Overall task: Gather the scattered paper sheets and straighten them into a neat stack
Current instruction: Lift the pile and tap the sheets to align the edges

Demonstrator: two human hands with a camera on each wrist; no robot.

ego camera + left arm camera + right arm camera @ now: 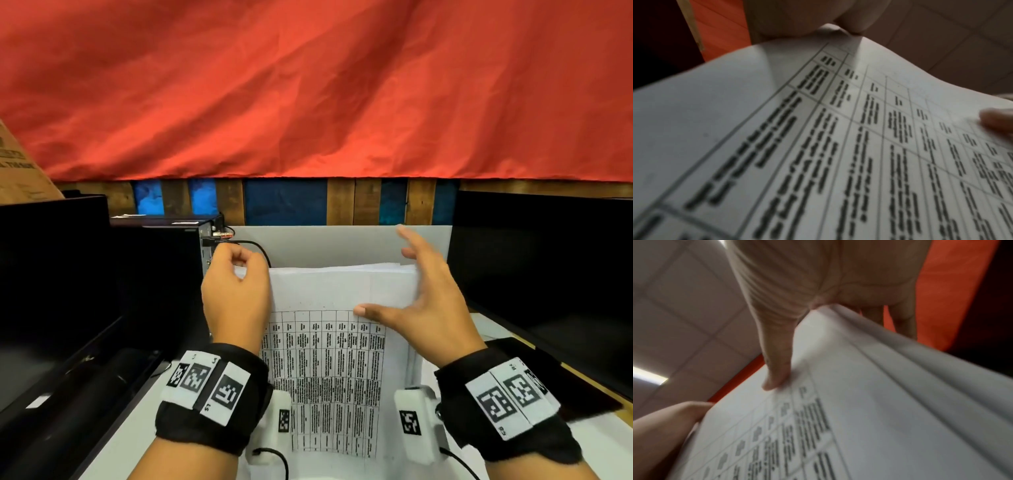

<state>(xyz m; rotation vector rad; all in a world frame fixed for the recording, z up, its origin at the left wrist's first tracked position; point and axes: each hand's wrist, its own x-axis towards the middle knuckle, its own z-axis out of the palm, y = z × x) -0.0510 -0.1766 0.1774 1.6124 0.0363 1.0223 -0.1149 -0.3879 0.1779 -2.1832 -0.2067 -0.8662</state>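
Note:
A stack of white paper sheets, its front page a printed table, stands tilted up off the white table. My left hand grips the stack's upper left corner with curled fingers. My right hand is at the right edge: its thumb lies flat on the front page and its fingers reach straight past the top edge, blurred. In the left wrist view the sheet curves up under my left hand. In the right wrist view several loose sheet edges fan out below my right hand.
Black monitors stand close on the left and the right. A black computer case with a plugged cable sits behind my left hand. A white board and a red cloth close off the back.

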